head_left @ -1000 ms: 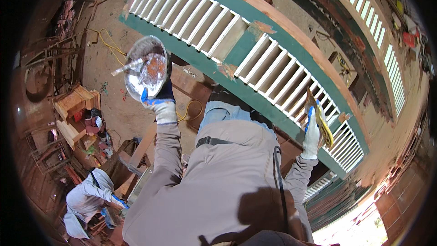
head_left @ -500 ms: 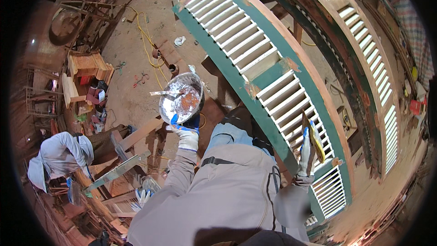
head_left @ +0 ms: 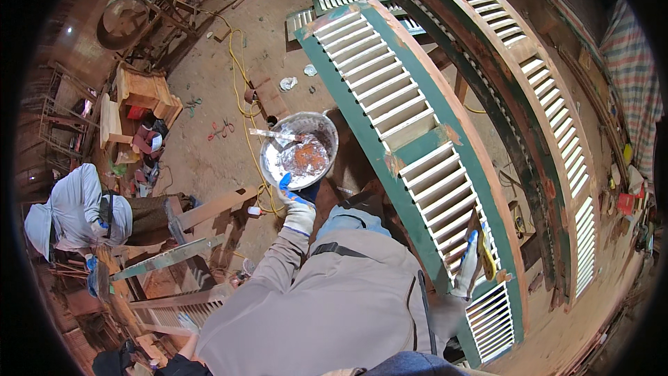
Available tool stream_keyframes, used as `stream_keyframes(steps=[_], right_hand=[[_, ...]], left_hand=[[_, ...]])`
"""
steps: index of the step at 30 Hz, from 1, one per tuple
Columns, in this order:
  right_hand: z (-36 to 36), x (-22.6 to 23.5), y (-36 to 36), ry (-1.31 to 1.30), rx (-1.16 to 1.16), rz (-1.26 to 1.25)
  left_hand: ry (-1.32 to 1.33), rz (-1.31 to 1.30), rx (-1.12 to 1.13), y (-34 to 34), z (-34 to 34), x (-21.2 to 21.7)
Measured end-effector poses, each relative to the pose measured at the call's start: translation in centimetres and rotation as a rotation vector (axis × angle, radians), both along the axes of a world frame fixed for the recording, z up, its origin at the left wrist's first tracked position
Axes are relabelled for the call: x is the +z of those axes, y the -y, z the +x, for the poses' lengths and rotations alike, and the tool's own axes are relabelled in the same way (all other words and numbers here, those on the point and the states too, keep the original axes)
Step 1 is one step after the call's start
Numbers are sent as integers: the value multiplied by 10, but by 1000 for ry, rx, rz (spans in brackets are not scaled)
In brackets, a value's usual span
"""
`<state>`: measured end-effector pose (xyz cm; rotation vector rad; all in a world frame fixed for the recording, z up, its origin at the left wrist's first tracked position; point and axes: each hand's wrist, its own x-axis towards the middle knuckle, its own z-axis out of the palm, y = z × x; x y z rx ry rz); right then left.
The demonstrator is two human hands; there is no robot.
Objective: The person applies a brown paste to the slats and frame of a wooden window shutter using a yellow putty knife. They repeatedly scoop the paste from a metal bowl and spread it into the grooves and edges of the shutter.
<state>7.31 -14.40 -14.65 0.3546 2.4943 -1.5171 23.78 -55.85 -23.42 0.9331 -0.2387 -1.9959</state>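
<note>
My left hand (head_left: 299,210), in a white glove with blue fingers, grips the near rim of a round metal bowl (head_left: 332,141). Reddish-brown paste (head_left: 307,156) lies inside it, and a flat pale stick (head_left: 268,134) leans over its left rim. To the right, my right hand (head_left: 469,259), gloved alike, is closed on a yellow-handled tool (head_left: 488,262) with a dark, narrow blade; its exact kind is unclear. That hand is over the white slats of a curved green louvred panel (head_left: 412,129), which has brownish patches. Whether the blade touches the slats cannot be told.
Beyond the panel stand more curved louvred frames (head_left: 550,122). A yellow cord (head_left: 240,73) runs across the dirt floor near red-handled scissors (head_left: 221,129). At left, a co-worker in a pale top (head_left: 83,205) bends beside timber pieces (head_left: 216,209). Another person's gloved hand (head_left: 186,323) shows at lower left.
The view has shifted, so the bowl and panel appear farther right and lower. My left hand still holds the bowl, and my right hand keeps the tool over the slats.
</note>
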Motion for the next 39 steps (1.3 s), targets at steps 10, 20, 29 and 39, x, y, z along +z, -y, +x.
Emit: stream_keyframes(steps=[10,20,29,39], right_hand=[[27,27,-3,123,-189,-27],[56,16,-30,-31,-413,-77],[137,5,-48,-136,-535,68],[121,45,-8,-318,-614,196]], left_hand=[[146,-83,-240,-21,-42,5],[250,-773,-884,-82,-99,-28],[67,-374,-1429,-133,-148,-18],[157,-375,-1499,-125,-172,-41]])
